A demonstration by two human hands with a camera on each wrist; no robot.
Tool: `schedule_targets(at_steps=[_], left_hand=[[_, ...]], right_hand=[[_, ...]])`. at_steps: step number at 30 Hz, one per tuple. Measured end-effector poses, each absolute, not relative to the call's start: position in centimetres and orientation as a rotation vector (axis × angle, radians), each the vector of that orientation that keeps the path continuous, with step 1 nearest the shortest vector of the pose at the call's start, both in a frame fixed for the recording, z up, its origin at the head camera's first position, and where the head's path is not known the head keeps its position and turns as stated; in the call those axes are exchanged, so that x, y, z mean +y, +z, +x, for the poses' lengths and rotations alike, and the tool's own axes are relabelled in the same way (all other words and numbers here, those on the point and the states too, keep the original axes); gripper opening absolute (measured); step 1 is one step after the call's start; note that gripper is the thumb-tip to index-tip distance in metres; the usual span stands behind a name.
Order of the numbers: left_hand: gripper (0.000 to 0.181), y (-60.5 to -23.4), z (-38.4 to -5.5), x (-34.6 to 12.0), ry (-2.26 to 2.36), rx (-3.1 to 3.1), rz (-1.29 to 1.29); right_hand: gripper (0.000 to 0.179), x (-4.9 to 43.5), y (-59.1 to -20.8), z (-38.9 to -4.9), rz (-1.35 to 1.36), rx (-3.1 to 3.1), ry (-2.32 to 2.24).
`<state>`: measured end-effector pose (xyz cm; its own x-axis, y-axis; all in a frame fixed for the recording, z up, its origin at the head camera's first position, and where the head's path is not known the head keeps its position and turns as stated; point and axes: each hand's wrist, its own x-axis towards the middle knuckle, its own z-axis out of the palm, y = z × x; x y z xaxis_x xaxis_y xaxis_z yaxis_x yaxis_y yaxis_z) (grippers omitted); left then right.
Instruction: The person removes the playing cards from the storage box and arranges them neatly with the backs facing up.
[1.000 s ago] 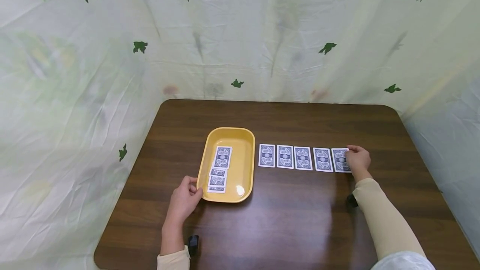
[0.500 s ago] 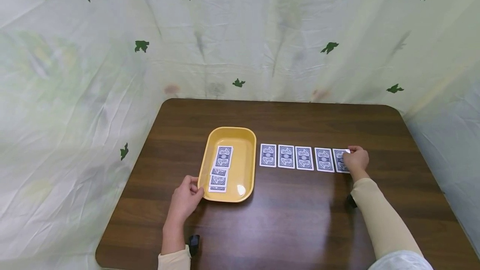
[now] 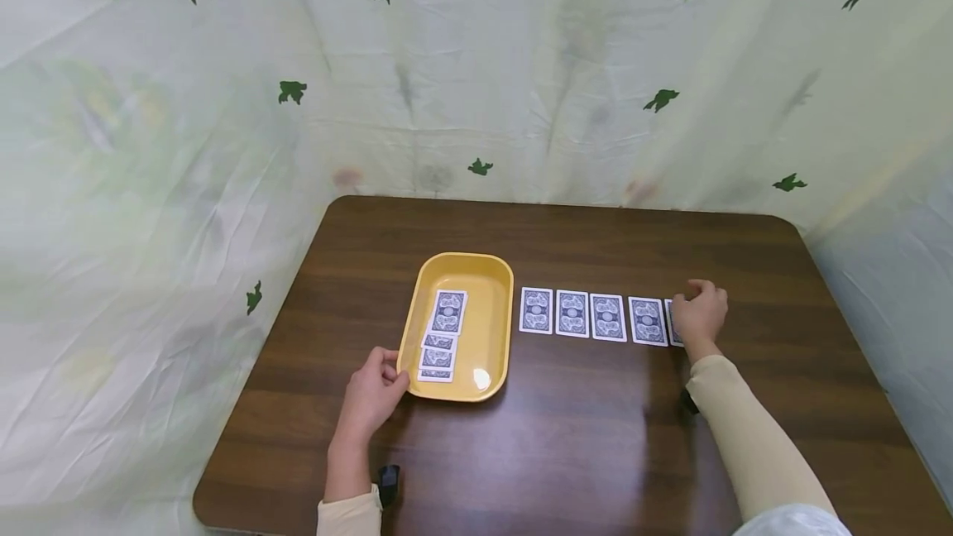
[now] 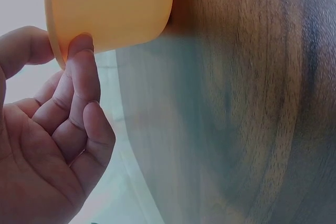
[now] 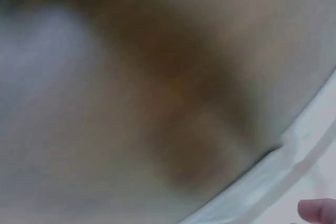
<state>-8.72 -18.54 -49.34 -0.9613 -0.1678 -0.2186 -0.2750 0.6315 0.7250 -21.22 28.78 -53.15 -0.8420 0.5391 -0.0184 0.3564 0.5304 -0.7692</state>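
Yellow tray [image 3: 489, 313], one: left of the worktop's [image 3: 566, 437] middle, near left corner pinched between thumb and fingers of the left hand [image 3: 370, 395]. Tray cards [image 3: 449, 313], four visible: backs up, overlapping along its left side. Row cards [image 3: 572, 314], five: backs up, from just beside the tray's right edge toward the worktop's right edge. Right hand [image 3: 701, 319]: over the fifth card [image 3: 676, 336]; grip cannot be told. Step, as judged: handling that end card; next move calls for light fingertip control of its edge, tray steadied.
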Motion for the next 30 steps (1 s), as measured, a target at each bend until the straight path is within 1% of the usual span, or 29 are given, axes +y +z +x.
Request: schedule_targets(at_steps=[8,15,18,23,30], left_hand=[[0.035,-49.5,-9.0,-18.9,1.258,2.714,-0.367],[0.034,-49.6,-9.3,-18.8,1.308,2.703,-0.355],[0.032,-49.8,-9.3,-18.8,1.325,2.698,-0.357],[0.032,-50.0,-9.1,-19.0,1.332,2.695,-0.368],[0.033,-50.0,-8.9,-19.3,1.342,2.678,-0.364]], right_hand=[[0.029,21.2,-50.8,-23.5,-0.409,-2.517,1.382],[0.024,14.2,-48.5,-24.6,-0.079,-2.602,1.557],[0.022,11.5,-47.9,-24.6,-0.003,-2.601,1.622],[0.02,7.1,-47.5,-24.6,0.049,-2.584,1.736],[0.022,2.0,-48.0,-24.4,0.119,-2.727,1.751]])
